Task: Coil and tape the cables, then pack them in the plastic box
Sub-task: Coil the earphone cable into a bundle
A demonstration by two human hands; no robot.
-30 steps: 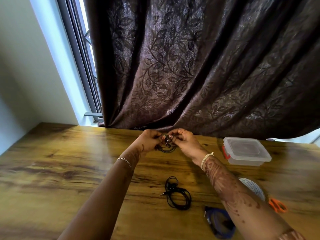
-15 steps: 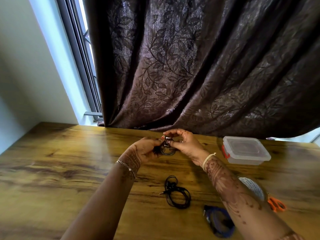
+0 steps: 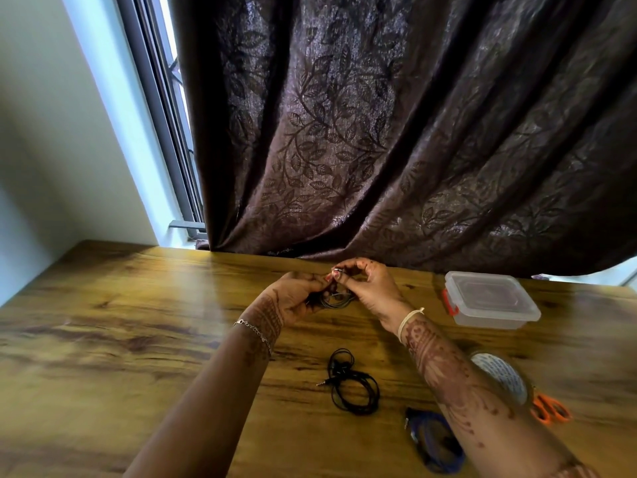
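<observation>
both hands, left (image 3: 296, 294) and right (image 3: 370, 288), pinch one dark cable coil (image 3: 336, 300) above the table (image 3: 138, 322).

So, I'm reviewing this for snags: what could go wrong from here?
The black coil, pinched between left hand and right hand, shows no tape; reaching for the tape roll beside the right forearm could let it spring open. The plastic box is lidded, so packing needs a free hand.
</observation>
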